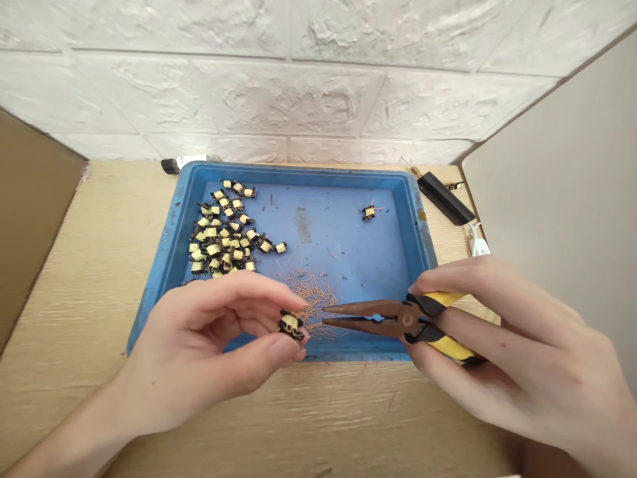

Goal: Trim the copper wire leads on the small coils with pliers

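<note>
The left hand (199,352) reaches in from the lower left, its forearm slanting up toward the middle, palm turned inward and fingers curled; thumb and fingertips are pinched around a small black component with a pale yellow wrapped middle (290,324), raised over the near edge of a blue rectangular plastic tray (348,245). The right hand (527,352) comes from the lower right, wrist bent inward, closed around the yellow-and-black handles of rusty brown long-nose pliers (409,320). One finger arches over the far handle, another sits between the two, and the thumb presses along the near side. The pliers lie nearly level, tips slightly parted and pointing at the component, near but apart from it. The two hands face each other without touching. Below them in the tray is a tangle of thin copper-coloured wire clippings (314,292); a pile of similar yellow-and-black components (223,239) fills the left side, and a lone yellow-and-black piece with protruding wires (369,213) lies far right.
</note>
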A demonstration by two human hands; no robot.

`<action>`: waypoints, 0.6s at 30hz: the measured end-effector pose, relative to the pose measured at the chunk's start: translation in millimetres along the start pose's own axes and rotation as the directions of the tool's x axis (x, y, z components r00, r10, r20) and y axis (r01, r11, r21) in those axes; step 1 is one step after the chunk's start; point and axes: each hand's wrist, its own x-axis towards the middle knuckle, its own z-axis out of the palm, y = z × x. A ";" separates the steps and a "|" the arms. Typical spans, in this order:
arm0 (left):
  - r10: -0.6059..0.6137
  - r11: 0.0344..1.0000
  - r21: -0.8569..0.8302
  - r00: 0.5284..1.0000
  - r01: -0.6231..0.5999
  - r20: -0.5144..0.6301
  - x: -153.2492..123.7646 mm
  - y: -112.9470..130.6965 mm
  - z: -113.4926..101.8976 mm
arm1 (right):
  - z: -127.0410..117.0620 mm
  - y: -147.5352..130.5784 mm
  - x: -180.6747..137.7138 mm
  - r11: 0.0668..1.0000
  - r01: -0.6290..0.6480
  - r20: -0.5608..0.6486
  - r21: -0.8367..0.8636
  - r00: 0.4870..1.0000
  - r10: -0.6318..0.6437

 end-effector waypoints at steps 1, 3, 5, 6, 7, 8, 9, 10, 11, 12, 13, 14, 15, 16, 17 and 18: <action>0.013 1.000 -0.011 1.000 -0.013 -0.004 -0.2 -0.2 0.9 | 0.6 -1.0 -0.1 1.000 0.002 -0.002 0.009 1.000 -0.002; 0.038 0.999 -0.023 0.999 -0.038 -0.009 -0.2 -1.4 2.0 | 1.8 -3.6 -0.5 1.000 0.003 0.004 0.028 1.000 -0.004; 0.057 0.998 -0.031 0.998 -0.057 -0.007 -0.5 -2.8 2.2 | 2.3 -5.9 -1.2 0.999 0.010 0.012 0.045 1.000 -0.010; 0.062 0.997 -0.036 0.998 -0.062 -0.004 -0.8 -3.2 2.3 | 2.2 -6.6 -1.7 0.999 0.016 0.021 0.052 1.000 -0.017; 0.063 0.997 -0.042 0.998 -0.063 0.001 -1.3 -3.3 2.4 | 1.9 -7.0 -2.1 0.998 0.023 0.026 0.056 0.999 -0.024; 0.063 0.997 -0.049 0.998 -0.062 0.006 -1.8 -3.2 2.5 | 1.4 -7.1 -2.6 0.998 0.027 0.027 0.057 0.999 -0.029; 0.062 0.997 -0.054 0.998 -0.062 0.012 -2.3 -2.8 2.5 | 0.9 -7.0 -2.9 0.998 0.027 0.030 0.055 0.999 -0.029; 0.063 0.997 -0.055 0.998 -0.062 0.017 -2.8 -2.4 2.5 | 0.4 -6.7 -3.2 0.998 0.023 0.033 0.052 0.999 -0.025; 0.066 0.997 -0.049 0.998 -0.065 0.022 -3.0 -2.0 2.1 | 0.0 -6.5 -3.3 0.999 0.020 0.036 0.051 0.999 -0.022; 0.070 0.997 -0.035 0.997 -0.069 0.030 -3.1 -1.8 1.4 | -0.3 -6.2 -3.3 0.999 0.011 0.041 0.050 0.999 -0.014; 0.077 0.997 -0.015 0.996 -0.077 0.041 -2.8 -1.9 0.3 | -0.4 -6.1 -3.3 0.999 0.008 0.041 0.051 0.999 -0.010; 0.089 0.996 0.005 0.995 -0.089 0.054 -2.4 -2.3 -1.2 | -0.4 -6.0 -3.3 0.999 0.007 0.047 0.054 0.999 -0.009; 0.105 0.994 0.021 0.992 -0.107 0.076 -1.7 -2.9 -3.0 | -0.3 -5.9 -3.3 0.998 0.006 0.049 0.059 0.999 -0.009; 0.127 0.991 0.027 0.987 -0.131 0.103 -1.0 -3.9 -5.0 | -0.1 -5.9 -3.4 0.998 0.005 0.050 0.064 0.999 -0.009; 0.150 0.988 0.023 0.980 -0.155 0.132 -0.2 -5.0 -7.0 | 0.1 -5.8 -3.5 0.998 0.001 0.050 0.069 0.999 -0.004; 0.173 0.984 0.012 0.972 -0.177 0.156 0.6 -6.2 -8.8 | 0.2 -5.8 -3.8 0.997 0.000 0.049 0.077 0.999 -0.003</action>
